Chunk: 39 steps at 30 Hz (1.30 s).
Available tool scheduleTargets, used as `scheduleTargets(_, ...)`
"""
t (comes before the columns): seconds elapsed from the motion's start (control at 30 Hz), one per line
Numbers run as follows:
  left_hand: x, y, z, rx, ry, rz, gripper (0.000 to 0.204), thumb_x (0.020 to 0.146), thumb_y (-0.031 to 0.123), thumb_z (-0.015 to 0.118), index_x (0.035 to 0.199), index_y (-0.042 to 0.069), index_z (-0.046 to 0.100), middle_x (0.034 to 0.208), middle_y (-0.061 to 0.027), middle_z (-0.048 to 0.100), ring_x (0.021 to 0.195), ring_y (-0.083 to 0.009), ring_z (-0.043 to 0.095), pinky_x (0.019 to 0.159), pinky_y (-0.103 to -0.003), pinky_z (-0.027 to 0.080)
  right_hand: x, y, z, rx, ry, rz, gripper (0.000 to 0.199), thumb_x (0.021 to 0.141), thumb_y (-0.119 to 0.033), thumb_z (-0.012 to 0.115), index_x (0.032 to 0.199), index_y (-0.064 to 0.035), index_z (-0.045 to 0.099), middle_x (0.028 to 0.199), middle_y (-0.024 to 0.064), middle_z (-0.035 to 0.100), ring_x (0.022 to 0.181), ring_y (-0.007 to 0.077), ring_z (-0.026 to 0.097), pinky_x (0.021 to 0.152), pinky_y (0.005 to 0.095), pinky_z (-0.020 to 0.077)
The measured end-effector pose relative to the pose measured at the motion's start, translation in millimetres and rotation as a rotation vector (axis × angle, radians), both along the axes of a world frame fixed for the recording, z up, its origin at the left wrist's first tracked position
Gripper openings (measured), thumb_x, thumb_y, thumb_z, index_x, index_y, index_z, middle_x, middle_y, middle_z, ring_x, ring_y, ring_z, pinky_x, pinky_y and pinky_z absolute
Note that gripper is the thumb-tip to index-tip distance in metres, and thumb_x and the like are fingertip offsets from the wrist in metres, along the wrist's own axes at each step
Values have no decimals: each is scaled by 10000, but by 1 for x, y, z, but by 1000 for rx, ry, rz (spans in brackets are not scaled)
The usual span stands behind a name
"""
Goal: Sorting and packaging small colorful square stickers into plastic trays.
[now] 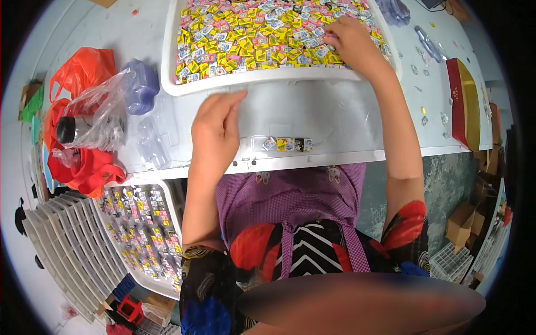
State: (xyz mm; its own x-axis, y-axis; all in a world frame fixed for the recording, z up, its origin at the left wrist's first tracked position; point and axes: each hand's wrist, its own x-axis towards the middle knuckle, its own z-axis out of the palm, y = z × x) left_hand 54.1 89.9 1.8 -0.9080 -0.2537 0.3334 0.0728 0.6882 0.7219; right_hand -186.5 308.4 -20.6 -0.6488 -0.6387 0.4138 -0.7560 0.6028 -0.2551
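Note:
My right hand (pixel 354 47) reaches over the right part of a white tray (pixel 234 81) full of small printed pieces (pixel 262 42) in yellow, pink and white. Its fingers are closed in a pinch, with what looks like a small pink piece at the tips. Over the table, left of the middle, my left hand (pixel 214 129) is curled with its fingers drawn in. Whatever it may hold is hidden. To its right, near the table's front edge, lies a narrow clear plastic case (pixel 258 143) with several small pieces in a row, one white piece tilted.
On the left are red bags (pixel 84 70), a bagged dark-capped bottle (pixel 67 129), and clear plastic shells (pixel 140 86). A tray of filled cases (pixel 142 234) sits below the table, beside stacked white trays (pixel 72 245). A red and gold box (pixel 462 106) stands at right.

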Motion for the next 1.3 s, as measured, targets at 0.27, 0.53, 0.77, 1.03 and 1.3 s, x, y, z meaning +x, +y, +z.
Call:
scheduleTargets(0.27, -137, 7, 10, -423, 299, -223, 248, 845, 57, 584, 1075, 42, 673, 962, -161, 673, 896, -345, 630, 802, -420, 506, -3, -17, 4, 65, -319, 15, 176, 839, -144, 681, 851, 12, 601, 834, 133, 596, 872, 321, 542, 819, 416, 437)
scheduleTargets(0.53, -222, 34, 1, -729, -137, -341, 163, 784, 59, 575, 893, 33, 694, 959, -202, 663, 902, -375, 633, 808, -466, 501, -14, -8, -13, -185, 116, 139, 142, 879, -124, 647, 970, -22, 683, 883, 83, 673, 807, 230, 586, 781, 347, 461)
scheduleTargets(0.77, -228, 41, 1, -678, -214, -312, 157, 780, 46, 574, 884, 24, 689, 918, -221, 661, 889, -386, 650, 791, -459, 521, -5, 5, -7, -645, -638, -199, 218, 911, -137, 639, 1096, -32, 690, 887, -23, 671, 752, 69, 553, 732, 228, 454)
scheduleTargets(1.03, -231, 41, -13, -760, -369, -253, 178, 842, 113, 589, 963, 37, 695, 997, -149, 694, 917, -288, 681, 789, -400, 542, 2, -1, -9, -566, -432, -115, 222, 938, -113, 592, 1137, -47, 666, 978, 7, 662, 869, 84, 578, 798, 231, 461)
scheduleTargets(1.3, -161, 36, 53, -573, -386, -233, 135, 843, 51, 535, 864, -20, 649, 842, -234, 653, 814, -393, 646, 744, -440, 513, -21, 7, -29, -610, -337, -126, 186, 877, -82, 633, 1042, 1, 656, 839, 38, 646, 724, 121, 594, 650, 257, 487)
